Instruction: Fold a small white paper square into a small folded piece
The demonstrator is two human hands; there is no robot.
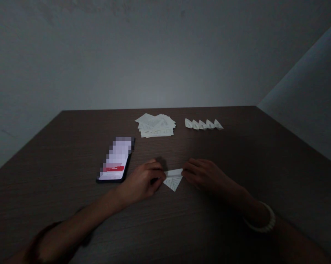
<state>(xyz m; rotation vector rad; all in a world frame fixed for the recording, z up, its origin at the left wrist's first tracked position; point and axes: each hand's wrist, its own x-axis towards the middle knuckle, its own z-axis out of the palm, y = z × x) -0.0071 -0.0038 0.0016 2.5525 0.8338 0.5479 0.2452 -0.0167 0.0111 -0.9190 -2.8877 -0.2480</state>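
A small sheet of printed paper (174, 179), folded to a downward-pointing triangle with a plain white band along its top, lies on the table between my hands. My left hand (146, 178) pinches its left corner between thumb and fingers. At the right corner, the curled fingers of my right hand (202, 173) grip the paper; the thumb there is mostly hidden. A pale beaded bracelet (268, 220) circles my right wrist.
Left of my hands lies a phone (114, 161) with its screen lit. Farther back is a loose pile of paper pieces (156, 125). Right of it, several folded paper pieces (202, 124) stand in a row. The dark wooden table (72, 146) meets a wall behind.
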